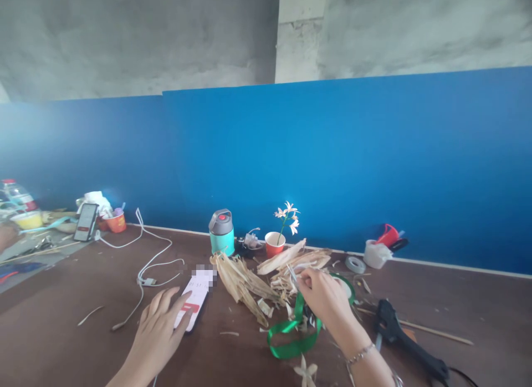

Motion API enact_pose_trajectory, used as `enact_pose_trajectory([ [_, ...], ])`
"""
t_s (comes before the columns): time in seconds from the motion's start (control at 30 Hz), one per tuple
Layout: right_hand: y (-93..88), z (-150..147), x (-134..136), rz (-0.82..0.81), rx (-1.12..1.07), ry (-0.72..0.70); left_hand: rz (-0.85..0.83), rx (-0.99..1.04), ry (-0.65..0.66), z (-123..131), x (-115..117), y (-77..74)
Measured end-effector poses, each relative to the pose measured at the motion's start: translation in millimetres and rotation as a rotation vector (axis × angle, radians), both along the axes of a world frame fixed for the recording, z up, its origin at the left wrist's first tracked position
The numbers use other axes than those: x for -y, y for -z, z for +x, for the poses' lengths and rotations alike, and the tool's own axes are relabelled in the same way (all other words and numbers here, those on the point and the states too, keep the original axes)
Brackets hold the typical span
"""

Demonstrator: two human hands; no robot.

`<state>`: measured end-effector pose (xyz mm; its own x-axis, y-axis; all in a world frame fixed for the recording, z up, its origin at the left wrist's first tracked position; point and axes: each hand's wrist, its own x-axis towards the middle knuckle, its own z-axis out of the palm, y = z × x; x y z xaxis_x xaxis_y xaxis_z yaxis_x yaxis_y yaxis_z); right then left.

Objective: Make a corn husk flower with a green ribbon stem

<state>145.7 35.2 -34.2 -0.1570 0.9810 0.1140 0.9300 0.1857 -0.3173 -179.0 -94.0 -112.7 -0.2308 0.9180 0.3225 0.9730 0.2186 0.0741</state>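
Observation:
My left hand (160, 323) is spread over a phone (198, 290) lying on the table, its fingertips at the lit screen. A red button shows there between the fingers. My right hand (322, 293) is closed in a pinch on a slim silvery tool (292, 275); only its pointed end shows, too small to tell the exact kind. It hovers over dried corn husks (241, 284). Below the hand, a green ribbon (288, 351) trails in loops from its spool (347, 287). A pale husk flower (306, 371) lies near the front edge of the view.
Behind the husks stand a teal flask (222, 234) and a paper cup (275, 245) holding a stem of white flowers (288, 212). A black glue gun (405, 340), tape roll (356, 264) and white container (375, 255) are right. White cables (143, 265) lie left; another person's hand (6, 235) shows far left.

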Motion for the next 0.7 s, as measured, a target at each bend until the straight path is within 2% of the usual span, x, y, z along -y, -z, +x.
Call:
enact_pose_trajectory([
  [0.33,-0.5,0,1,0.003,-0.006,-0.003,0.003,0.042,0.053,4,-11,-12.2],
  [0.57,2.1,2,1,0.008,-0.013,-0.017,-0.053,0.059,0.079,8,-25,-4.5],
  [0.63,1.6,1,-1,0.039,-0.069,-0.014,-0.005,0.110,0.076,7,-24,-13.1],
  [0.7,-5.3,1,0,0.121,-0.226,-0.035,0.131,0.195,0.109,4,-14,-33.1],
])
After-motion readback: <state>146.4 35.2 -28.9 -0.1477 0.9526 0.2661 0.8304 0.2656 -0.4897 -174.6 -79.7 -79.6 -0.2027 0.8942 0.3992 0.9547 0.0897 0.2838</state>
